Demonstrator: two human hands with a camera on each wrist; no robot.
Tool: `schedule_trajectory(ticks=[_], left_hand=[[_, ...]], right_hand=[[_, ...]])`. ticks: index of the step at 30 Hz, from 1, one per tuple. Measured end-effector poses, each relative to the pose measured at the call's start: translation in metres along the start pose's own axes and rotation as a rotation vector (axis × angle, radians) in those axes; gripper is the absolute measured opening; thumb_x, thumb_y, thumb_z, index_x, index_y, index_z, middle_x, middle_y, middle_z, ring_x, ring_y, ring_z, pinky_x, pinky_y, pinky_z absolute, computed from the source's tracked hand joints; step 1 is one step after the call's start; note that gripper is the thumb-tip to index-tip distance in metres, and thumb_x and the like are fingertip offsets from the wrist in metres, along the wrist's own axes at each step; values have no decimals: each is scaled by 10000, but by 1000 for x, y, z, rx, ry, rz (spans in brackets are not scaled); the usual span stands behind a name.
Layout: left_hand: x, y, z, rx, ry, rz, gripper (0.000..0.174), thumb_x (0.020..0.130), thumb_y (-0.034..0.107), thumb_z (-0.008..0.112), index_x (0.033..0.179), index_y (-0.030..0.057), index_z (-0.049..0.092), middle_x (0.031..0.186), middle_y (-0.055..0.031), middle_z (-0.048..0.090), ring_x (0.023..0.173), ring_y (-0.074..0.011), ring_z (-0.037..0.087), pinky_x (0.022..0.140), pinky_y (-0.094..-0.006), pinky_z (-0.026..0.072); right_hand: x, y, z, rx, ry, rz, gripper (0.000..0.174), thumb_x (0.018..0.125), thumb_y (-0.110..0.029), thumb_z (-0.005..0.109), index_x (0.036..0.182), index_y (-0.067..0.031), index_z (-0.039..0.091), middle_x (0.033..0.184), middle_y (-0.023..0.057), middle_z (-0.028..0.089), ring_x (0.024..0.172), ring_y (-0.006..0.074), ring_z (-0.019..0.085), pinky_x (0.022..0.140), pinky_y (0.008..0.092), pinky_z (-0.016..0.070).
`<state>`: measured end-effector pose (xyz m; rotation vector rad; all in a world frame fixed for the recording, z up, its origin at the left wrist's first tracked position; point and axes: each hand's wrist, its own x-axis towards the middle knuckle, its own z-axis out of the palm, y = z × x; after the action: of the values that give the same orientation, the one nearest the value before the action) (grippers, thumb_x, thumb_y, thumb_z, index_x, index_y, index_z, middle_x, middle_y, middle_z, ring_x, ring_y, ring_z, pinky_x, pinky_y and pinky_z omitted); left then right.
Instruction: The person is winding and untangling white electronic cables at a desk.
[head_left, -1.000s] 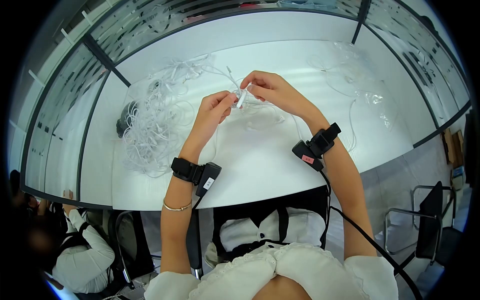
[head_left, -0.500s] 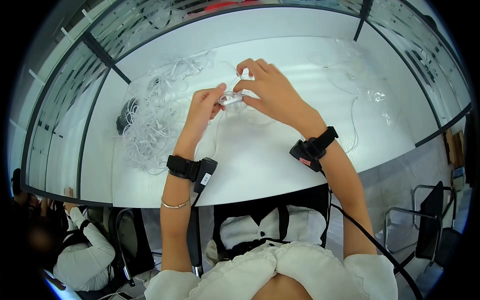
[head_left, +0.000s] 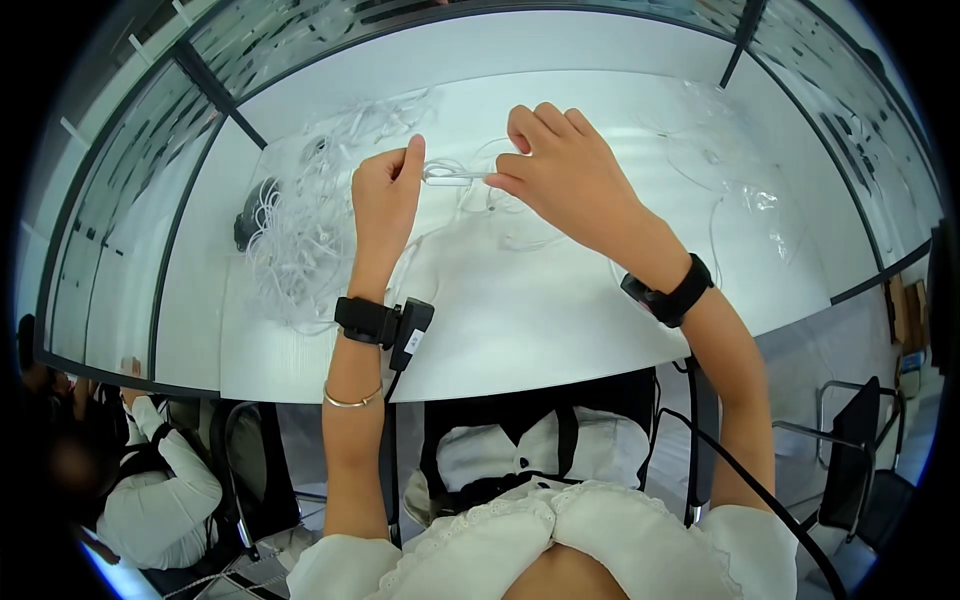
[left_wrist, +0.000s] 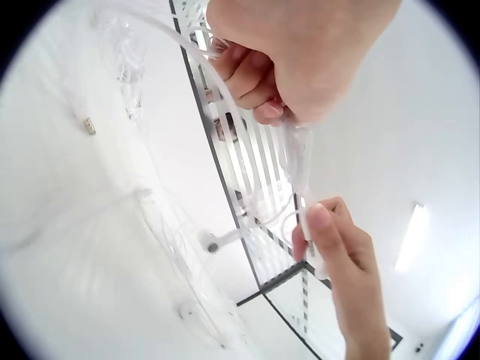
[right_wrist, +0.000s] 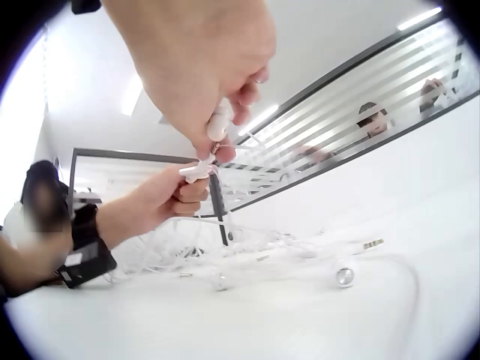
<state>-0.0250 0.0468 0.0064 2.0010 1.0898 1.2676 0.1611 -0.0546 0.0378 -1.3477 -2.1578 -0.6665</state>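
Note:
Between my two hands runs a coiled white earphone cable (head_left: 447,182), drawn sideways above the table. My left hand (head_left: 383,205) grips one end of the bundle, its thumb pointing up and its fingers curled. The thumb and a finger of my right hand (head_left: 580,185) pinch the other end. A rounded white earbud (right_wrist: 220,122) shows at the right fingertips in the right wrist view. Loose strands hang from the bundle, and in the left wrist view a white lead (left_wrist: 214,71) arcs past my left fingers.
A large tangle of white cables (head_left: 300,250) covers the table's left side, with a dark object (head_left: 245,220) behind it. Clear plastic bags (head_left: 765,200) and thin cables lie at the right. Low partitions (head_left: 480,45) edge the table. Another person (head_left: 165,480) sits at the left.
Both hands have moved apart, the left hand to the left and the right hand to the right. The earphone bundle, held more compactly before, is now stretched between them.

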Motion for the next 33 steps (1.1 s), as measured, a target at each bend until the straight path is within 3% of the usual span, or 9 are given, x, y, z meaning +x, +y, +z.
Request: schedule_trajectory(ticks=[10,15,19,22,25,28,30,31,33], left_hand=[[-1,18,-2,161,109,123,543,918,356,560,544,-27,467,452,-44,319,449,-135,264,451,-333,226],[2,15,-2,22,71,86,550,903,350,594,520,-15,445,464,-22,285,459,-103,241,450,-318,198],[4,13,-3,-302,-119,-72,517,896,349,612,511,50,438,481,44,271,470,-59,221,453,-285,167],[2,40,-12,-581,-202,-252,456,889,324,624,553,107,404,505,88,260,466,-39,214,458,-262,157],[5,53,-19,-577,-321,-202,441,893,332,606,582,119,375,519,77,269,459,-39,230,461,-250,165],[2,67,-22,-691,-377,-274,443,896,360,583,582,141,359,549,62,297,482,-57,258,497,-239,215],[-1,71,-21,-701,-397,-235,349,934,349,496,686,127,389,598,56,344,538,-56,297,523,-225,231],[-2,71,-21,-706,-407,-215,313,952,344,452,738,120,404,623,54,368,566,-55,316,537,-217,240],[-1,69,-21,-574,-384,-148,290,897,354,563,800,96,471,695,21,437,640,-73,386,597,-232,307]], right_hand=[[-17,8,-18,483,-180,137,267,887,-294,602,766,-59,643,843,49,461,828,201,429,769,327,359],[-17,11,-19,606,-307,209,313,902,-320,585,736,-58,629,872,40,442,828,207,394,771,332,345],[-17,11,-12,409,-212,143,206,873,-309,621,879,-107,658,1039,67,476,971,241,445,881,349,360],[-12,2,-9,391,-103,163,246,829,-307,662,1019,-152,650,1195,104,473,1103,281,451,970,389,340],[-4,-10,-15,267,62,209,336,789,-292,689,1094,-166,626,1279,143,443,1195,313,414,1016,459,292],[2,-14,-18,88,170,219,356,782,-291,693,1108,-168,621,1343,162,409,1285,338,345,1063,547,215],[8,-15,-23,72,188,178,341,782,-283,691,1094,-163,629,1364,163,394,1326,351,297,1070,595,174],[11,-14,-26,75,240,128,259,790,-259,681,1009,-126,646,1212,164,538,1181,332,456,1035,515,266],[16,-2,-25,432,51,209,203,833,-251,646,968,-98,649,1050,112,601,1037,255,518,968,418,332]])
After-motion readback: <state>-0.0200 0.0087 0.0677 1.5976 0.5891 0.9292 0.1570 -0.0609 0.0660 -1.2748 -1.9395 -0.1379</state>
